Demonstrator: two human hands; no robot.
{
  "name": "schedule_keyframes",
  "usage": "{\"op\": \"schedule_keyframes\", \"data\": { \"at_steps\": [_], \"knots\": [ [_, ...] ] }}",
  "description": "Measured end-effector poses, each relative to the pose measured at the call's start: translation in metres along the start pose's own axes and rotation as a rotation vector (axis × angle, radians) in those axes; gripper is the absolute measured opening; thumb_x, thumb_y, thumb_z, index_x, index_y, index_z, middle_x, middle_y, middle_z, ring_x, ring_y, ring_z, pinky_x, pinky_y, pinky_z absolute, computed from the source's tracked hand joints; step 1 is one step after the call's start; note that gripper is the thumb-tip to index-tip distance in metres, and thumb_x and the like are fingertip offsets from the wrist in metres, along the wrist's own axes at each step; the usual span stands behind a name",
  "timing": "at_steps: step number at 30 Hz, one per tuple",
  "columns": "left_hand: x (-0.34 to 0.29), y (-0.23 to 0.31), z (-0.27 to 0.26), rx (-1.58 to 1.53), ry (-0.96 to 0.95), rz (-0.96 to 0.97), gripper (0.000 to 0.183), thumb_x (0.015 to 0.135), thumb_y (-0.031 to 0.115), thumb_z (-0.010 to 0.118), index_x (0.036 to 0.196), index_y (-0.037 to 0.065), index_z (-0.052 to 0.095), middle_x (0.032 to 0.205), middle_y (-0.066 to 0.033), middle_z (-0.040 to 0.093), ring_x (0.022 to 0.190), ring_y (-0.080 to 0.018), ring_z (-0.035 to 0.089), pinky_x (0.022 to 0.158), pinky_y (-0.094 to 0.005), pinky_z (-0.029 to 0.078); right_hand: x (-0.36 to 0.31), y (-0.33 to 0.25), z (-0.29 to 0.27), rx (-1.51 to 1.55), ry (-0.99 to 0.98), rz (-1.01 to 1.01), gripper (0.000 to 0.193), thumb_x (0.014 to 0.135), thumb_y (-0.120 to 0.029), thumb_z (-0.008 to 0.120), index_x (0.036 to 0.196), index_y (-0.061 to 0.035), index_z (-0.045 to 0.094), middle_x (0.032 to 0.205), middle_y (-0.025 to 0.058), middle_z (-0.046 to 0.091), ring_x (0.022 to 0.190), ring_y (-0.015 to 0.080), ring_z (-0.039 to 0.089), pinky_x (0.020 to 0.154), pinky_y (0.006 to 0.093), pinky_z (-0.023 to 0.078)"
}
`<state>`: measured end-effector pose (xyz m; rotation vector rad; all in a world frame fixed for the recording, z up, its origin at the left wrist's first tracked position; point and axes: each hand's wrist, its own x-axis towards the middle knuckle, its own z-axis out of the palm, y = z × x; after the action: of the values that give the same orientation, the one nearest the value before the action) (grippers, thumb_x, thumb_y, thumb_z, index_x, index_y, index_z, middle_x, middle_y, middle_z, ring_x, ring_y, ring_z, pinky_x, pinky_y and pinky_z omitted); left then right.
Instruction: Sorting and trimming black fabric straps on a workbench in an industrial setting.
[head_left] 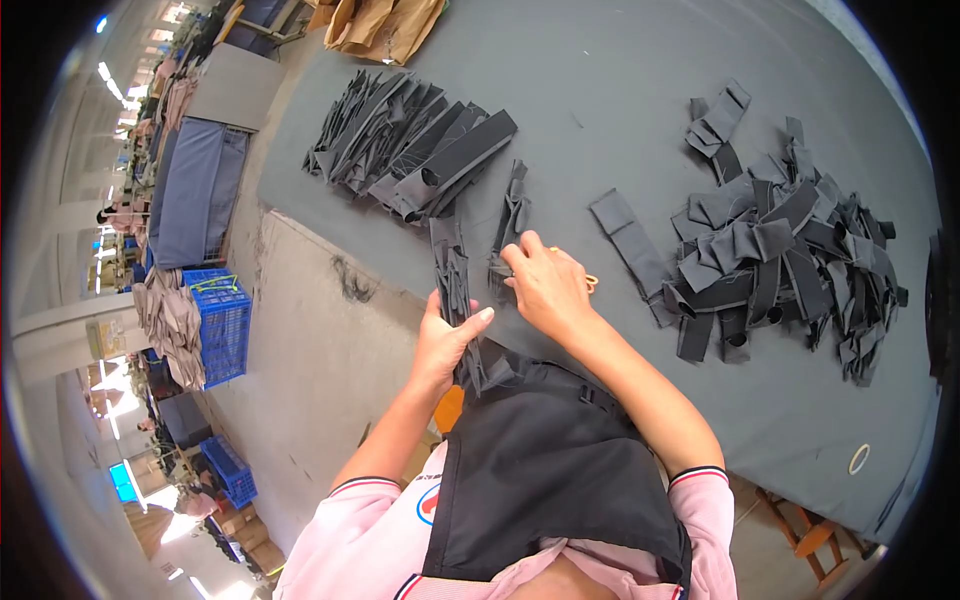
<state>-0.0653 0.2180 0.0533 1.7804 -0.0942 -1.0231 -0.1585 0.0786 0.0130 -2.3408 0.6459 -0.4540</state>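
Observation:
A thin stack of dark grey fabric strips (450,270) stands on edge in my left hand (449,338), its fingers wrapped round it and the thumb pressed along its side. My right hand (548,285) is closed at the near end of a second, smaller bunch of fabric strips (513,212) on the table. Its fingertips partly hide where they meet the cloth. A small yellow-tan loop (592,284) sticks out beside the right hand; what it belongs to is hidden. Beyond my hands lies a neat row of stacked fabric strips (410,140).
A loose heap of fabric strips (770,250) covers the table's right side. One strip (622,225) lies between heap and hands. A pale ring (858,459) rests near the right edge; a brown paper bag (385,30) stands at the far edge. Blue crates (222,325) are on the floor left.

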Motion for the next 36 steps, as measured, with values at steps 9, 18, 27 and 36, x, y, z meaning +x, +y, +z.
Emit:
{"op": "schedule_keyframes", "data": {
  "at_steps": [9,18,27,36],
  "knots": [
    [-0.007,0.004,0.001,0.014,-0.034,0.031,0.049,0.071,0.011,0.077,0.109,0.003,0.047,0.093,-0.0032,0.054,0.078,-0.0099,0.055,0.070,-0.0228,0.047,0.010,-0.005,0.018,-0.117,-0.067,-0.013,0.019,0.072,-0.010,0.067,0.085,-0.0060,0.053,0.087,0.0088,0.050,0.069,0.0273,0.060,0.062,0.0380,0.049],
    [0.047,0.011,-0.006,0.448,0.191,0.491,0.033,0.078,0.016,0.071,0.102,0.000,0.053,0.094,-0.0072,0.062,0.083,-0.0152,0.059,0.073,-0.0275,0.047,-0.028,0.020,0.021,0.520,0.049,0.455,0.026,0.076,-0.012,0.067,0.098,-0.0036,0.056,0.087,0.0136,0.056,0.076,0.0286,0.062,0.067,0.0401,0.047],
    [0.071,0.003,0.040,-0.144,-0.332,-0.271,0.042,0.084,0.038,0.065,0.097,-0.001,0.058,0.078,-0.0102,0.063,0.068,-0.0168,0.063,0.062,-0.0268,0.053,-0.047,0.011,0.001,0.707,-0.070,0.673,0.046,0.078,-0.019,0.068,0.113,0.0054,0.051,0.082,0.0139,0.059,0.071,0.0184,0.057,0.065,0.0314,0.046],
    [0.067,-0.007,0.062,-0.066,-0.554,-0.229,0.037,0.076,0.016,0.070,0.106,-0.001,0.055,0.090,-0.0095,0.063,0.075,-0.0178,0.064,0.069,-0.0328,0.056,-0.090,0.028,-0.025,0.614,-0.134,0.381,0.031,0.082,-0.025,0.066,0.087,0.0042,0.057,0.074,0.0131,0.055,0.064,0.0222,0.054,0.060,0.0348,0.043]
  ]
}}
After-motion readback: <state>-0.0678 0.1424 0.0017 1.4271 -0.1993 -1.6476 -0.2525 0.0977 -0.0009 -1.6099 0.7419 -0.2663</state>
